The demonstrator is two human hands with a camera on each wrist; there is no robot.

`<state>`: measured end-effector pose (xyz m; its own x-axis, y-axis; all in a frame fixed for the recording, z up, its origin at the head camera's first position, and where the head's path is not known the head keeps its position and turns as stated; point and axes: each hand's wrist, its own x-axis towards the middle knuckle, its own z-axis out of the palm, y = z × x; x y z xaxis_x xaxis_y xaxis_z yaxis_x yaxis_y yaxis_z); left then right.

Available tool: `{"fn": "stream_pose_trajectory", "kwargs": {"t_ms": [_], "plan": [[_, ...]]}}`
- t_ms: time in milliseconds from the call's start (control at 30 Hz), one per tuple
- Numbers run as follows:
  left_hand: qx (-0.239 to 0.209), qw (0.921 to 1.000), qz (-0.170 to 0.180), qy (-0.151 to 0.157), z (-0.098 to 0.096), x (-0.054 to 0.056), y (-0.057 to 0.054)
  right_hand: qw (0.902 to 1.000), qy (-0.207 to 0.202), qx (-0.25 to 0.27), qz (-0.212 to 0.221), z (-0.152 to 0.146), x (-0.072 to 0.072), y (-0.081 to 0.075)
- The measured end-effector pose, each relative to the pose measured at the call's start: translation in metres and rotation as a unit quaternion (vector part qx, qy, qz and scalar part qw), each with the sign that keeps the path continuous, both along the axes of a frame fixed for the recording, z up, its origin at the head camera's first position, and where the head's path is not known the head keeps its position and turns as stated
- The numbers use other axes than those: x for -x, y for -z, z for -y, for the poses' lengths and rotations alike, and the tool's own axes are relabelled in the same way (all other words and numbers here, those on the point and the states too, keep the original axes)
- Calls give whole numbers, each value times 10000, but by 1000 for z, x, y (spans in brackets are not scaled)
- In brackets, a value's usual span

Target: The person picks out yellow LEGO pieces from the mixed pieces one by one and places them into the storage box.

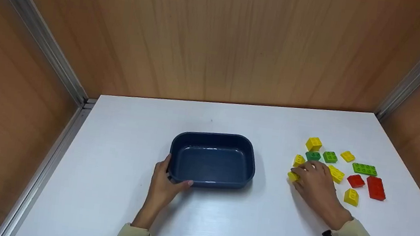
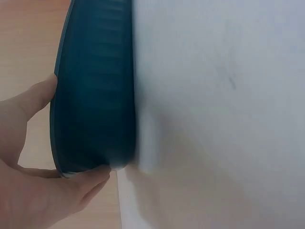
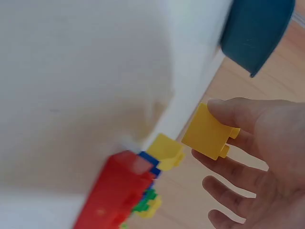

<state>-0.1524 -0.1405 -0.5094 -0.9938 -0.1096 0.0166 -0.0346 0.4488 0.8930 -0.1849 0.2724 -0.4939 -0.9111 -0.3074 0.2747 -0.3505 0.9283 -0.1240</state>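
A dark blue rectangular dish stands on the white table, its inside bare. My left hand grips its near left corner, the thumb on the front rim and the fingers along the left side. In the left wrist view the thumb and fingers hold the dish wall. To the right, my right hand pinches a yellow toy brick between thumb and fingers, its studs toward the palm. Close beyond that hand are another yellow brick and a dark green brick. The hand partly covers the pile.
More bricks lie around the right hand: a tall yellow one, a green one, a light green one, a large red one and a near yellow one. Wooden panels stand behind and beside the table.
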Motion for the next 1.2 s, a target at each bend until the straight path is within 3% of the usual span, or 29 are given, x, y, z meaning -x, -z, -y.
{"fn": "stream_pose_trajectory", "kwargs": {"t_ms": [400,667,967,1200], "plan": [[-187,9997,101,-137,4,-1,-1,9996,-207,181,80,34,7,-28],[-146,9995,185,-203,3,-1,-1,9983,-537,203,-99,61,15,-46],[-204,9997,52,-129,4,0,1,9956,-923,-30,-166,94,21,-55],[-232,9995,123,-160,5,-1,1,9930,-1110,-341,-234,114,27,-53]]}}
